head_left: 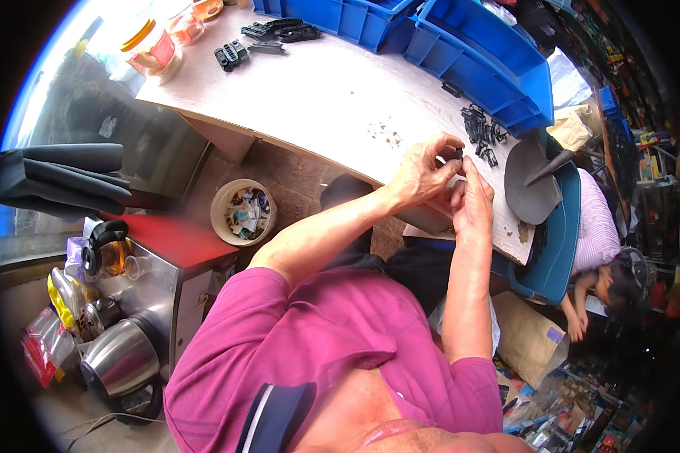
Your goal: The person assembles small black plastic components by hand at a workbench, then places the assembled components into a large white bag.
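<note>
Above the near edge of the pale table (317, 98), my left hand (421, 175) and my right hand (472, 205) meet. Between their fingertips is a small dark part (456, 154), mostly covered by the fingers, so its exact kind is hidden. The left thumb and fingers pinch it. My right fingers are curled, with the thumb and forefinger raised against the same piece. Just beyond my hands lies a loose group of small black plastic parts (477, 127). Larger black plastic pieces (272, 34) rest at the table's far left.
Blue bins (480, 75) line the table's far side. Right of my hands, a grey scoop (525, 181) lies beside a teal tub (568, 234). A scrap bucket (217, 215) stands on the floor, near a red-topped cabinet (177, 230). Another person (593, 219) bends down at the right.
</note>
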The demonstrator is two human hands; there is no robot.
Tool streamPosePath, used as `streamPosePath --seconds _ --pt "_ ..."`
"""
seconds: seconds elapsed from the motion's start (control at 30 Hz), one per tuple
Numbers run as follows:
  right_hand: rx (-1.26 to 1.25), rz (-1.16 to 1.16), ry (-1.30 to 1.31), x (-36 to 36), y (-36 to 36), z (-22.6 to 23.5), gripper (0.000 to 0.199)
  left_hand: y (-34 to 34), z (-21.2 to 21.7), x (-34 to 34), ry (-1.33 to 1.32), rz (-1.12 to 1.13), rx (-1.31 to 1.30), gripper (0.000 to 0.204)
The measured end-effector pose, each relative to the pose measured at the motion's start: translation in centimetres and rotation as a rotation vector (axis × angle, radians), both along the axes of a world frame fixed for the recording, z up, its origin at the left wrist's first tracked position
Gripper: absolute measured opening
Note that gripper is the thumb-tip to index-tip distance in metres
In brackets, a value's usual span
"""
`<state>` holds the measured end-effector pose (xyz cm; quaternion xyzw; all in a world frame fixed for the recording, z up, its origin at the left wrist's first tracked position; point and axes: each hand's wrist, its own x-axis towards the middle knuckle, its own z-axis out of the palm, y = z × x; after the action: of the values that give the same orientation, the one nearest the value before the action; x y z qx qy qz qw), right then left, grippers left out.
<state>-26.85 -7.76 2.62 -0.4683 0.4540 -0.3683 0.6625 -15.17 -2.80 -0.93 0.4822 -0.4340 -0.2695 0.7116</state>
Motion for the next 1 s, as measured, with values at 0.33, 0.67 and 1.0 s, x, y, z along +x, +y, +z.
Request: streamPosePath --seconds 0.33,0.67,1.0 --pt "-0.082 -0.043 -0.049 0.4 0.2 -1.3 0.021 0.7 0.6 0.6 0.023 0.018 0.083 0.03" --pt "-0.126 -0.006 -0.096 1.0 0.9 -0.3 0.018 0.7 -0.4 1.8 0.218 -0.16 0.114 0.029" --pt "-0.107 0.058 -0.064 0.9 0.7 -0.5 0.018 1.8 0.8 2.8 0.247 -0.22 0.216 0.027"
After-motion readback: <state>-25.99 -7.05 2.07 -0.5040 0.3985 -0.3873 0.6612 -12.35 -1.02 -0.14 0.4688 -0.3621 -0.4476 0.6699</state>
